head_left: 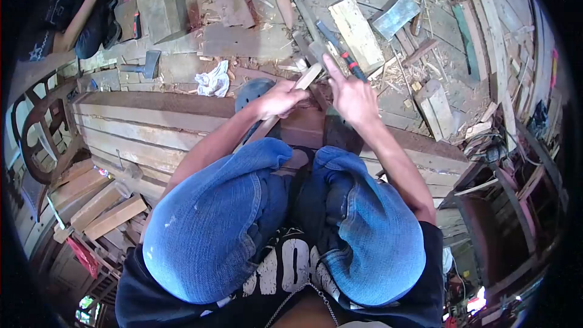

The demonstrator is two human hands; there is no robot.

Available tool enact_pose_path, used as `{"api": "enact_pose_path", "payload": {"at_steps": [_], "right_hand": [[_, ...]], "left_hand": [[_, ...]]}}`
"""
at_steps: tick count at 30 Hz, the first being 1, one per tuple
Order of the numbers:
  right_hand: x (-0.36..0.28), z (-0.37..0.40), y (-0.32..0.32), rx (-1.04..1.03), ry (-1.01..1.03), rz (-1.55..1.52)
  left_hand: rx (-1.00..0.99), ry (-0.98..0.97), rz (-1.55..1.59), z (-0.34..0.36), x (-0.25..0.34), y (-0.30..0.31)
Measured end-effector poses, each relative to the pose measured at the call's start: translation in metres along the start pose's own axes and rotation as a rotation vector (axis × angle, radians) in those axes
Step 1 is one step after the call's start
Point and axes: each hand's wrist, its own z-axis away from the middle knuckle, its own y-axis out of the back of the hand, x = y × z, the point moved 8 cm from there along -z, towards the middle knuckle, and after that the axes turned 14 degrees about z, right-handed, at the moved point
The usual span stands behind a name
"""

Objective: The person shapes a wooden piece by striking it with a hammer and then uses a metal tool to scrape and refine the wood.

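Observation:
My left hand (282, 99) is closed around a narrow, pale wooden strip (311, 75), which slants down toward my left knee. Close to its right, my right hand (355, 98) is closed with the index finger stretched along a flat greyish bar (316, 52); I cannot tell what kind of tool this is. The bar's front part overlaps the far end of the strip. Just beyond my right knuckles lies a chisel (347, 59) with a red and black handle. A pale wood block (357, 33) sits beside the chisel.
An axe head (396, 16) and a squared offcut (435, 108) lie on the right among wood chips. To the left are a crumpled white cloth (212, 79), a hatchet (150, 65) and a thick timber (160, 0). Another person's arm (85, 15) shows at the upper left.

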Motion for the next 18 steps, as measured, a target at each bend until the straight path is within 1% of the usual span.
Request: {"api": "enact_pose_path", "payload": {"at_steps": [2,3,6,7,9,10,11,12,14,16,18], "right_hand": [[0.003,-0.003,-0.003,0.128,-0.008,-0.035],[0.002,-0.004,-0.005,0.121,-0.003,-0.042],[0.017,-0.011,0.001,0.139,-0.089,-0.029],[0.013,-0.007,0.0,0.134,-0.082,-0.029],[-0.009,0.003,-0.005,0.115,0.026,-0.007],[-0.005,0.001,0.003,0.249,0.067,-0.056],[0.013,-0.008,-0.001,0.179,-0.059,-0.083],[0.015,-0.007,-0.002,0.172,-0.066,-0.082],[0.013,-0.007,-0.006,0.159,-0.062,-0.089],[0.005,-0.002,-0.005,0.199,0.016,-0.097],[0.008,-0.002,-0.005,0.209,-0.026,-0.11]], "left_hand": [[0.021,-0.002,0.023,-0.001,0.001,-0.001],[0.027,0.006,0.027,0.001,-0.001,0.001],[-0.002,-0.002,0.065,-0.004,0.005,-0.002],[-0.015,-0.01,0.054,-0.002,0.004,-0.003],[-0.021,-0.008,0.038,0.001,0.0,-0.001],[-0.018,-0.002,0.053,0.0,-0.002,0.0],[-0.019,-0.007,0.07,-0.005,0.0,-0.001],[-0.024,-0.012,0.073,-0.006,0.003,-0.003],[-0.016,0.037,0.071,-0.003,-0.002,-0.002],[-0.021,0.041,0.062,0.0,-0.005,-0.003],[-0.024,0.016,0.062,-0.006,0.001,-0.004]]}}
